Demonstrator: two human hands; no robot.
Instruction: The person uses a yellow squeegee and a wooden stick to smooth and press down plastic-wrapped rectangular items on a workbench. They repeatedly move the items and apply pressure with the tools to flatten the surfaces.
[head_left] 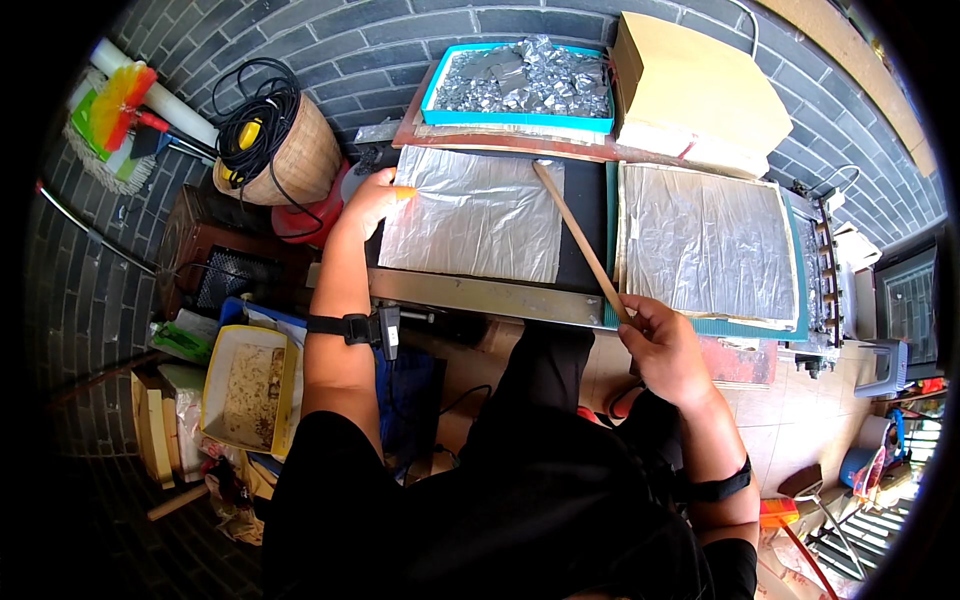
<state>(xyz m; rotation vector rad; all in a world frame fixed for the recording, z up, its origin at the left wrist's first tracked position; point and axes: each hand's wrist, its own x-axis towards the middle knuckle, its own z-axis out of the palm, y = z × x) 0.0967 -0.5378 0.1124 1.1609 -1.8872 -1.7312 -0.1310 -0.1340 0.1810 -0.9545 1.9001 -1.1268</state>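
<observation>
A crinkled silver foil sheet [470,220] lies flat on a black board at the bench's middle. My left hand [372,203] is closed at its upper left edge, the thumb in an orange cover pressing on the foil. In my right hand [662,345] is the lower end of a thin wooden stick [580,238], fingers wrapped round it. The stick slants up and left, its tip over the sheet's upper right corner. Right of it, a stack of silver foil sheets [705,245] rests on a green mat [800,300].
Behind the sheet stands a blue-rimmed tray [432,118] heaped with foil scraps. A block of tan paper [700,85] sits beside it. A metal strip [490,293] runs along the bench's front edge. At left are a woven basket [305,150] with black cable and a yellow tray [290,395].
</observation>
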